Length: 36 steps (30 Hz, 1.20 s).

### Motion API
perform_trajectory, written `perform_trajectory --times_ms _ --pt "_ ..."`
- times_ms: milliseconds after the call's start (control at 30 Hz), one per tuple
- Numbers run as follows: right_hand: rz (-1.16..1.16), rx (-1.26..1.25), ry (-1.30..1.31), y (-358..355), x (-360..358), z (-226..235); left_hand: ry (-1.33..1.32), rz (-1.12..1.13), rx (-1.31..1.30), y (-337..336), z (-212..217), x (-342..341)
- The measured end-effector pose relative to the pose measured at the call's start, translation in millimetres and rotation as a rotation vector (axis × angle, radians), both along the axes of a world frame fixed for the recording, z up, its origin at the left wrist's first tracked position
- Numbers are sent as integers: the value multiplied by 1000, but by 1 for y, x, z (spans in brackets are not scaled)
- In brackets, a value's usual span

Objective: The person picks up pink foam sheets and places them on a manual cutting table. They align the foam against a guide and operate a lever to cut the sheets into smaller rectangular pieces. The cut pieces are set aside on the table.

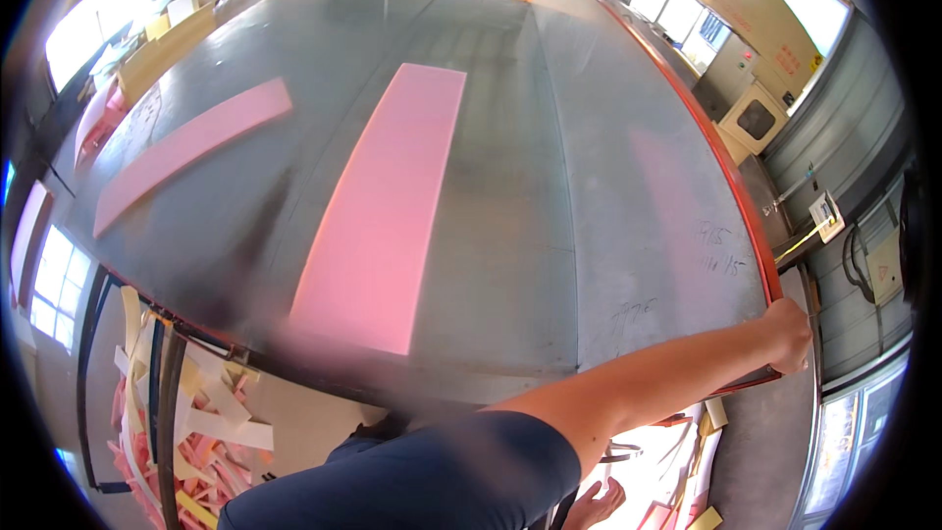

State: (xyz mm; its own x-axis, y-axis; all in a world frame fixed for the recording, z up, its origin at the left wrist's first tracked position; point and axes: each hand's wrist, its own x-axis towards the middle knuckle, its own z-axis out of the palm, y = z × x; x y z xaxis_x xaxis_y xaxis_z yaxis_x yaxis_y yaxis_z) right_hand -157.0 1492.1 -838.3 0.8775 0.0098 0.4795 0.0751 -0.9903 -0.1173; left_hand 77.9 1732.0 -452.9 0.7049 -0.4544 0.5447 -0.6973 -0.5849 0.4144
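Note:
My left arm, in a dark blue short sleeve, reaches across to the right. My left hand (788, 336) is closed at the near right corner of the grey table (500, 275), against the end of its red edge rail (708, 128). What its fingers hold is hidden. Below that arm, my right hand (596, 506) shows at the lower edge, fingers apart and apparently holding nothing. A long, flat pink foam panel (388, 206) lies lengthwise on the tabletop. Left of it rests a narrower, slightly bent-looking pink strip (191, 155). A blurred pinkish streak crosses the table's front edge; I cannot tell what it is.
Pink and cream foam offcuts (211, 432) are heaped below the table's left front, behind dark metal bars (169, 422). More offcuts (708, 476) lie beneath the right corner. A grey wall with a small white box (827, 217) and cable stands at the right.

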Motion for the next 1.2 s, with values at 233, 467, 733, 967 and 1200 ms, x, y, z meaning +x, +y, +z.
perform_trajectory --times_ms 233,467,733,967,1200 --pt "115 48 -67 83 -56 44 -5 13 39 101 -9 -92" --pt "118 86 87 77 -15 34 42 34 96 167 -10 -151" --pt "277 176 461 72 21 -9 194 46 187 212 10 -184" --pt "219 259 742 98 16 -4 130 75 144 243 11 -185" --pt "344 307 927 305 58 167 -46 85 205 421 210 -150"
